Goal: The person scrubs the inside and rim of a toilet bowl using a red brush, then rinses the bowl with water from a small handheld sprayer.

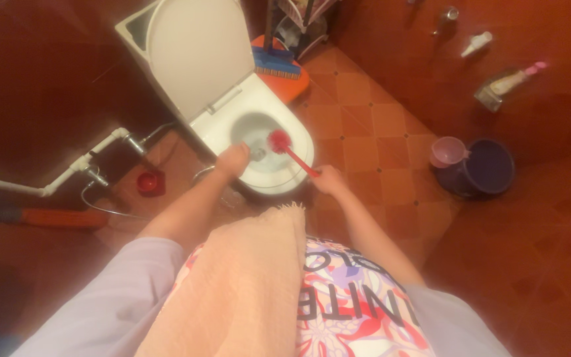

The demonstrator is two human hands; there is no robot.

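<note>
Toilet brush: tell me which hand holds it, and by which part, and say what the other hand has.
The right hand grips the red toilet brush at the handle's end, bristle head over the toilet bowl. The left hand rests closed on the bowl's rim; what it holds cannot be told.

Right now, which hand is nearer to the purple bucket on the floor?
The right hand. It grips the red toilet brush at the bowl's front edge, on the side toward the purple bucket. The left hand rests on the toilet rim farther away.
</note>
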